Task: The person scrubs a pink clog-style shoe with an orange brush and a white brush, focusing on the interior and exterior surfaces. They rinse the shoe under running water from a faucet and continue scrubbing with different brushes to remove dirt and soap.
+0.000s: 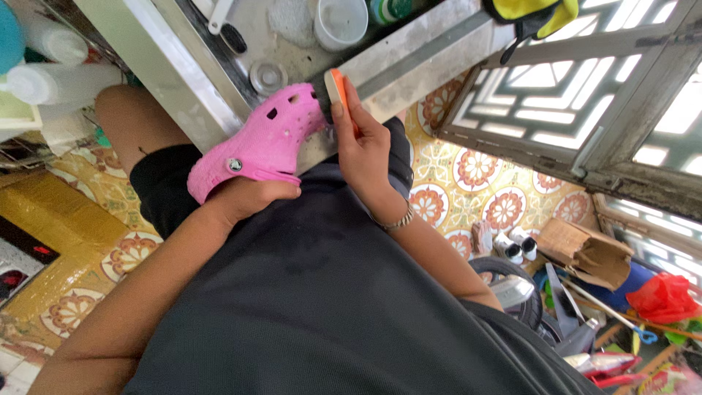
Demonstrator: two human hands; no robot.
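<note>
Patterned floor tiles (475, 172) in orange and cream spread out below a steel sink (409, 62), and everything else is easiest placed against that sink. Inside its basin sit a white cup (340, 22), a round metal drain (268, 76) and a white-handled utensil (219, 14), while pale plastic bottles (58, 62) stand off to one side of it. Against the sink's front edge the person holds a pink clog (263, 143), its toe pressed up near the rim and its heel pointing back toward their body. Their left hand (252, 197) is closed around the heel end, thumb curled over the strap, fingers tucked underneath out of sight. Their right hand (362, 143) is wrapped firmly around an orange brush (336, 88), thumb laid along its side, with the brush head meeting the clog's toe right at the sink's edge; a metal bracelet (395, 222) circles that wrist. A dark shirt (329, 307) fills the near view. Beyond the sink, a grey latticed window frame (570, 95) leans out over the tiles, with a yellow cloth (530, 11) hanging above it. Farther from the sink lie a torn cardboard box (585, 252), a red plastic bag (665, 296) and a dark wheel (508, 274) among clutter.
</note>
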